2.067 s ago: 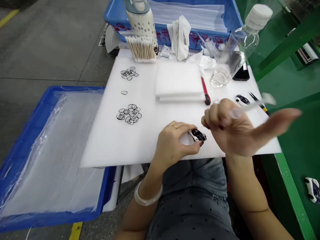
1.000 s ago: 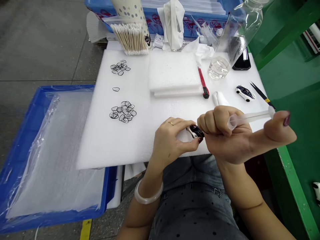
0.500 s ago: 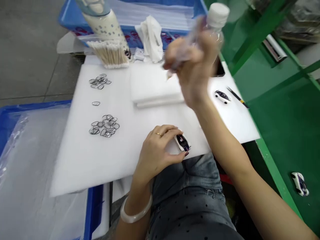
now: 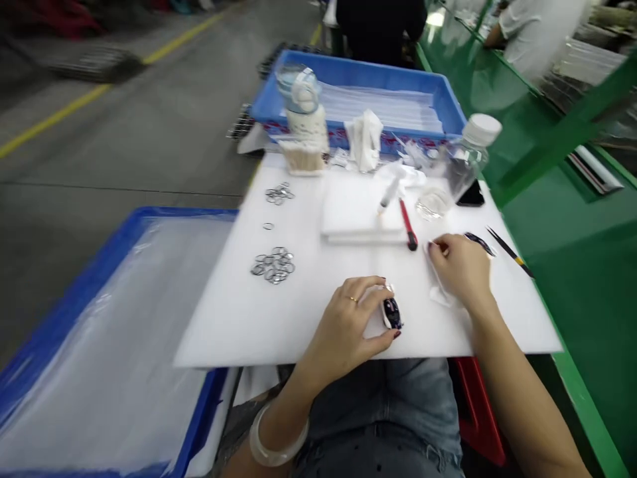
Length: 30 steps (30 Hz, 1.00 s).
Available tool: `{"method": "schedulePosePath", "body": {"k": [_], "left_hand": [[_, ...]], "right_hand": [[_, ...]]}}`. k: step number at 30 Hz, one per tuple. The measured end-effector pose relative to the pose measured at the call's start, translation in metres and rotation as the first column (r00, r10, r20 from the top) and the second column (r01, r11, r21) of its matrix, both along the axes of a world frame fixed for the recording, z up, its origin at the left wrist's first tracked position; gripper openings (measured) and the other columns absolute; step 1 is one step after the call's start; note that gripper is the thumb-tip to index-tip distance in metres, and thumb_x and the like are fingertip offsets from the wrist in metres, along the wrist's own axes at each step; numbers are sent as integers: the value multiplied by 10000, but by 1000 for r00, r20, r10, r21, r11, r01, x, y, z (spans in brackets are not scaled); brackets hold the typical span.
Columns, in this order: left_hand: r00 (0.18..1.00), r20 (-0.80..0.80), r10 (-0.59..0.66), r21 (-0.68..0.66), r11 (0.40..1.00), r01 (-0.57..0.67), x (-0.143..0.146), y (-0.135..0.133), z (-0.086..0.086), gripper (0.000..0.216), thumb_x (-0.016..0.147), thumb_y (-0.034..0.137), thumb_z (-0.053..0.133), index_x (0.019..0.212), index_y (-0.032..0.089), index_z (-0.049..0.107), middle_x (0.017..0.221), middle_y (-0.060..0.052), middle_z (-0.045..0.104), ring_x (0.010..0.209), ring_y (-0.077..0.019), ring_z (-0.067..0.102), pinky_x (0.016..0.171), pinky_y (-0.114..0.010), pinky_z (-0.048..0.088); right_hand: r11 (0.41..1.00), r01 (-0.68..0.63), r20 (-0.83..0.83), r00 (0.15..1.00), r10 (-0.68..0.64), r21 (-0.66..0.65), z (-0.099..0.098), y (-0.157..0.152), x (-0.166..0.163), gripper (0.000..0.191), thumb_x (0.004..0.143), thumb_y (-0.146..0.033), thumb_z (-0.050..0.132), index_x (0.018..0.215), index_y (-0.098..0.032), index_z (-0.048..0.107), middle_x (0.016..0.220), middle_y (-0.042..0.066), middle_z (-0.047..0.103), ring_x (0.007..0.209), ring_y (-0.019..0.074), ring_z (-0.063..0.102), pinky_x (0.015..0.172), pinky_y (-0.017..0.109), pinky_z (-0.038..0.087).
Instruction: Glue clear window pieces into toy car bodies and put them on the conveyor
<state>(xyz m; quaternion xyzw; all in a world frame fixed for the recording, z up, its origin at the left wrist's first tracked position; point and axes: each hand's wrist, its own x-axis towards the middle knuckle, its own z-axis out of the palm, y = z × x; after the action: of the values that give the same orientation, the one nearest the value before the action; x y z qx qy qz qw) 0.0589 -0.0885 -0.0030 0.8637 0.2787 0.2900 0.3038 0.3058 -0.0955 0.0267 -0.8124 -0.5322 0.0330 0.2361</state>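
My left hand (image 4: 351, 318) is closed around a small white-and-black toy car (image 4: 391, 312) on the white foam sheet, thumb at its near end and fingers at its far end. To the right, my right hand (image 4: 460, 269) pinches a thin white tissue (image 4: 439, 292) that hangs down to the sheet. A syringe (image 4: 391, 192) rests on the folded white foam pad (image 4: 348, 209). Next to the pad lies a red utility knife (image 4: 408, 226). Just beyond my right hand, another toy car (image 4: 480, 243) is partly hidden.
Black tweezers (image 4: 510, 251) lie at the right edge. Loose thin rings (image 4: 273, 265) form two piles on the left. A clear bottle (image 4: 470, 159), cotton swabs (image 4: 302, 159) and a blue basket (image 4: 388, 73) stand at the back. A blue tray (image 4: 124, 332) sits lower left.
My right hand has come down from near the bottle and now pinches the tissue; the syringe it appeared to hold lies on the pad. The left hand keeps the car. The view has tilted up.
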Motion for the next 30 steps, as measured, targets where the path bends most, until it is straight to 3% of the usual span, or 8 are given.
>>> {"method": "schedulePosePath", "body": {"k": [5, 7, 9, 12, 17, 21, 26, 30], "left_hand": [[928, 7, 374, 81, 924, -373, -53, 24, 2, 145, 919, 251, 595, 1041, 243, 673, 1058, -56, 701, 1025, -246, 640, 911, -450, 520], [817, -70, 572, 147, 816, -559, -79, 37, 0, 188, 929, 236, 542, 1026, 240, 702, 1024, -53, 715, 984, -251, 652, 884, -456, 525], [758, -115, 642, 186, 763, -619, -97, 47, -2, 217, 920, 246, 541, 1034, 241, 726, 1025, -56, 719, 961, -261, 655, 868, -463, 523], [770, -147, 621, 204, 781, -590, -105, 56, -3, 217, 902, 289, 581, 1034, 257, 750, 1026, -46, 721, 945, -257, 656, 861, -454, 524], [817, -204, 539, 275, 833, -481, -98, 74, -2, 249, 920, 301, 541, 1033, 309, 763, 1107, -44, 713, 999, -277, 617, 862, -476, 512], [842, -263, 471, 388, 851, -355, -100, 91, -6, 222, 904, 364, 558, 902, 309, 773, 1073, -44, 733, 965, -308, 619, 803, -478, 509], [886, -234, 399, 313, 894, -320, -99, 90, 1, 216, 930, 335, 492, 852, 249, 673, 1067, -53, 727, 983, -299, 645, 816, -433, 513], [940, -180, 291, 259, 936, -240, -84, 72, 20, 185, 958, 211, 407, 944, 219, 592, 917, -37, 701, 825, -214, 672, 718, -316, 516]], "right_hand": [[981, 136, -585, 810, -28, 141, 2, -7, 22, 80, 720, -357, 597, 722, -344, 676, 609, 53, 558, 530, 206, 472, 502, 397, 266], [972, 186, -659, 751, -45, 146, 1, -10, 32, 91, 731, -382, 585, 660, -361, 639, 577, 52, 499, 489, 199, 422, 465, 406, 231], [980, 147, -571, 820, -44, 136, -4, -12, 38, 161, 755, -438, 606, 622, -354, 641, 612, 75, 554, 528, 210, 460, 461, 395, 278], [1000, 11, -466, 885, -11, -1, -13, -15, 41, 245, 743, -532, 671, 626, -317, 684, 654, 92, 622, 587, 233, 507, 493, 375, 360], [994, 13, -779, 623, 77, 108, -20, -16, 43, 275, 729, -554, 701, 740, -281, 671, 682, 45, 571, 548, 180, 490, 445, 311, 350], [990, -55, -744, 655, 132, 128, -12, -19, 36, 358, 752, -550, 712, 737, -200, 636, 651, 9, 527, 549, 132, 433, 481, 265, 328], [978, -146, -827, 522, 207, 152, -6, -22, 32, 383, 815, -575, 675, 833, -193, 649, 885, 51, 625, 726, 151, 542, 623, 263, 428], [976, -182, -846, 496, 195, 119, -7, -23, 30, 448, 862, -615, 606, 737, -196, 511, 680, -19, 468, 587, 102, 411, 554, 238, 361]]}}
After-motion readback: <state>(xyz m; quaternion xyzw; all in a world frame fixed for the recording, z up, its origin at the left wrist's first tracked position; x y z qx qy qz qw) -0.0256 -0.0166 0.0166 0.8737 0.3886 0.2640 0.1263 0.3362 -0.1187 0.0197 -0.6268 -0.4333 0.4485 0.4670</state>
